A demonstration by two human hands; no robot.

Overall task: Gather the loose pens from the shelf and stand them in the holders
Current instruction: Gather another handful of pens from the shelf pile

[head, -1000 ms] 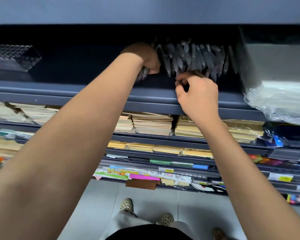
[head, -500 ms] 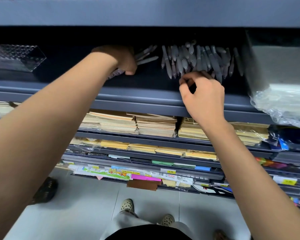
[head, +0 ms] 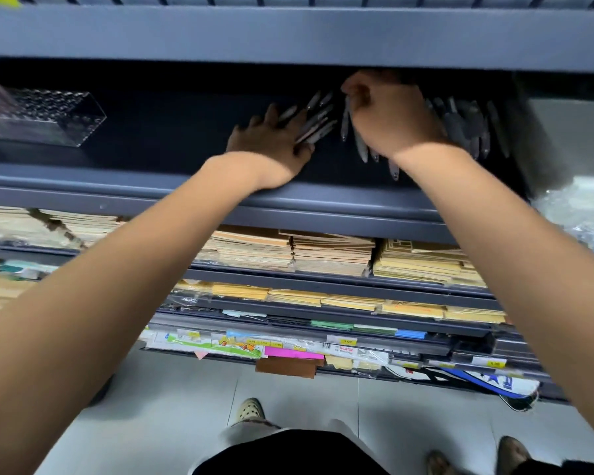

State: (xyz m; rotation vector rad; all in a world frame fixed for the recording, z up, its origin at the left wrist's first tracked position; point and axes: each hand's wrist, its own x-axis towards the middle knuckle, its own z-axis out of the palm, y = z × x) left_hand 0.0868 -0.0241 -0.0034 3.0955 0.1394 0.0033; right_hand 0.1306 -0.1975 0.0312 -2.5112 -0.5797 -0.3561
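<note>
Deep on the dark shelf (head: 186,197) lies a pile of grey loose pens (head: 474,128). My right hand (head: 388,114) is curled over the left part of the pile and grips a few pens, whose tips hang below it. Just to its left, my left hand (head: 271,138) holds a small bundle of grey pens (head: 314,121) that fans out toward the right. A clear plastic pen holder (head: 45,118) with a dotted top stands at the far left of the same shelf, well apart from both hands.
A grey box and crumpled clear plastic wrap (head: 576,207) fill the shelf's right end. The shelf above (head: 288,32) hangs low over the hands. Lower shelves carry stacks of brown envelopes (head: 330,255) and paper. My feet stand on the tiled floor (head: 172,416).
My right hand has reached from the pile's front edge deeper in, over the pens, and closed on some. My left hand with its bundle has shifted right, closer to the pile.
</note>
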